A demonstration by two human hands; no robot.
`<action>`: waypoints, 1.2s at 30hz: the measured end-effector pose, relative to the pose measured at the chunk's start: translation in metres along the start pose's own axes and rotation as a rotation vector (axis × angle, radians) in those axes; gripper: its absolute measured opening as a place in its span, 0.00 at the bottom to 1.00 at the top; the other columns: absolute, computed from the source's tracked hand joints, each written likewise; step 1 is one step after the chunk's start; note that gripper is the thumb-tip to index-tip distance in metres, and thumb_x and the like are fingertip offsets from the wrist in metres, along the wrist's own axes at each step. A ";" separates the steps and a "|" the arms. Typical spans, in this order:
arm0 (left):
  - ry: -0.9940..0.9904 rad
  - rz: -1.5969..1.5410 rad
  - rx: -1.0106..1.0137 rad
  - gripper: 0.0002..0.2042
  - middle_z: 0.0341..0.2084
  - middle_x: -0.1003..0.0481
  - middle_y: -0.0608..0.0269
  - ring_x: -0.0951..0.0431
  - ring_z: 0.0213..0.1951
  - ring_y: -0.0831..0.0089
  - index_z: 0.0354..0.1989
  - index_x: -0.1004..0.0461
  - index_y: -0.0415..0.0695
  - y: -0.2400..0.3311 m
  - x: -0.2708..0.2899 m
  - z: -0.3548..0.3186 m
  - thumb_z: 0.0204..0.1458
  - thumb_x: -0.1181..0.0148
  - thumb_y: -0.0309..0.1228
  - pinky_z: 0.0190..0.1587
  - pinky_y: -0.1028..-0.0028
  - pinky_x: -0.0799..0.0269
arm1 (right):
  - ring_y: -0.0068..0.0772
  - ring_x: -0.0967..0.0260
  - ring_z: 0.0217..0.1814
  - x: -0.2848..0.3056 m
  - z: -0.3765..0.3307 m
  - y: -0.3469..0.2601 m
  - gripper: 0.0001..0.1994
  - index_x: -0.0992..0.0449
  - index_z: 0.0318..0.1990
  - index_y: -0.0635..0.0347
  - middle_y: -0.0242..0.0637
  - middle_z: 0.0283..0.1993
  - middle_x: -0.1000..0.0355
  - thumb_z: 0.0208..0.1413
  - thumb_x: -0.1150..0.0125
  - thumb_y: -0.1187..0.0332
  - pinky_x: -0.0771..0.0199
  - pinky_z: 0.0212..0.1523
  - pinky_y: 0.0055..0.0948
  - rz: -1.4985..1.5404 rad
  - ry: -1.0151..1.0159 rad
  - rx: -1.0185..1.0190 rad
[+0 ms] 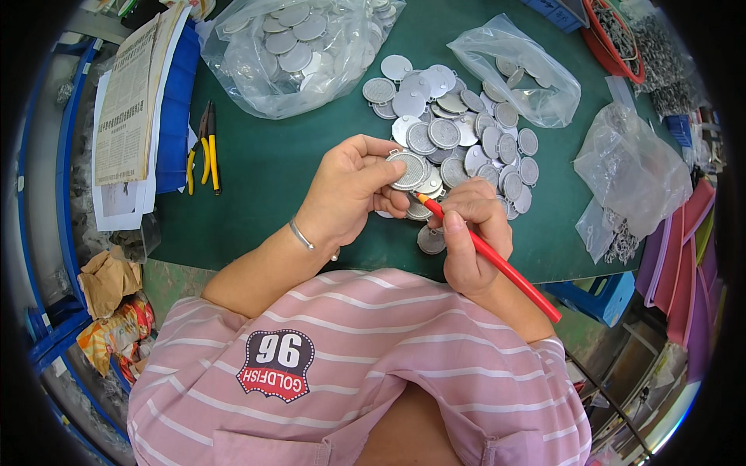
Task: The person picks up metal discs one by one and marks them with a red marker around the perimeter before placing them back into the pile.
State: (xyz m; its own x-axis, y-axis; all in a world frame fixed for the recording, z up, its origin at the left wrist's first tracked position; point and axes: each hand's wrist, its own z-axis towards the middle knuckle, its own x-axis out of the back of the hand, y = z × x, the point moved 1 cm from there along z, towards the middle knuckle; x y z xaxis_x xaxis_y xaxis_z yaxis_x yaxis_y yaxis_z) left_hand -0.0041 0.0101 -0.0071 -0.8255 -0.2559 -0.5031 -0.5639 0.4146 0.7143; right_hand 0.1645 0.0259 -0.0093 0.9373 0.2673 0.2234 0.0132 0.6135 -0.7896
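Between its thumb and fingers my left hand (347, 186) pinches a round silver-grey metal disc (407, 170) with a raised rim and a textured face. My right hand (475, 229) grips a thick red pencil (507, 269), its tip pointing up and left at the disc's lower edge. Whether the tip touches the disc I cannot tell. Just beyond both hands lies a loose pile of similar discs (444, 133), some plain side up, some textured, several with small loops on the edge. One more disc (431, 240) lies below the pencil tip.
Clear plastic bags of discs stand at the back left (299, 58) and back right (517, 70). Yellow-handled pliers (210, 147) lie left, near a blue tray (176, 109) and printed papers (134, 109). A red basin (614, 39) and another plastic bag (633, 167) are on the right.
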 end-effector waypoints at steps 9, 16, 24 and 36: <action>0.010 0.054 -0.057 0.13 0.23 0.28 0.56 0.26 0.18 0.75 0.40 0.38 0.33 0.000 -0.001 -0.001 0.48 0.45 0.24 0.18 0.78 0.28 | 0.33 0.37 0.24 -0.002 0.000 0.001 0.04 0.34 0.28 0.62 0.36 0.23 0.32 0.44 0.47 0.79 0.42 0.34 0.30 -0.024 0.004 0.016; 0.025 0.046 -0.060 0.14 0.22 0.29 0.55 0.26 0.18 0.75 0.40 0.39 0.30 -0.001 -0.002 -0.004 0.48 0.45 0.23 0.18 0.79 0.29 | 0.35 0.38 0.24 0.001 0.001 0.000 0.04 0.34 0.27 0.63 0.37 0.23 0.33 0.42 0.46 0.80 0.42 0.33 0.31 -0.071 -0.037 0.003; 0.041 0.093 -0.093 0.11 0.23 0.27 0.56 0.28 0.16 0.76 0.37 0.38 0.36 0.002 -0.002 -0.003 0.48 0.44 0.23 0.15 0.80 0.34 | 0.36 0.38 0.24 -0.005 0.005 -0.004 0.05 0.33 0.27 0.63 0.37 0.22 0.34 0.41 0.45 0.80 0.42 0.33 0.31 -0.015 0.003 0.033; 0.024 0.029 -0.062 0.11 0.22 0.27 0.57 0.28 0.17 0.76 0.36 0.37 0.36 0.004 -0.002 -0.004 0.48 0.44 0.25 0.16 0.80 0.33 | 0.40 0.32 0.34 0.000 0.016 -0.009 0.09 0.29 0.30 0.63 0.40 0.32 0.28 0.38 0.40 0.82 0.36 0.37 0.32 -0.129 -0.009 0.110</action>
State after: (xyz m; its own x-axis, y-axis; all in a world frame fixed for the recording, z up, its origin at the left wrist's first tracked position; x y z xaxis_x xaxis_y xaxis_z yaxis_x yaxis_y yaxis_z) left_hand -0.0049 0.0092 -0.0011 -0.8413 -0.2660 -0.4706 -0.5398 0.3670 0.7576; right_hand 0.1583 0.0322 0.0073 0.9271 0.1873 0.3247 0.0950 0.7205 -0.6869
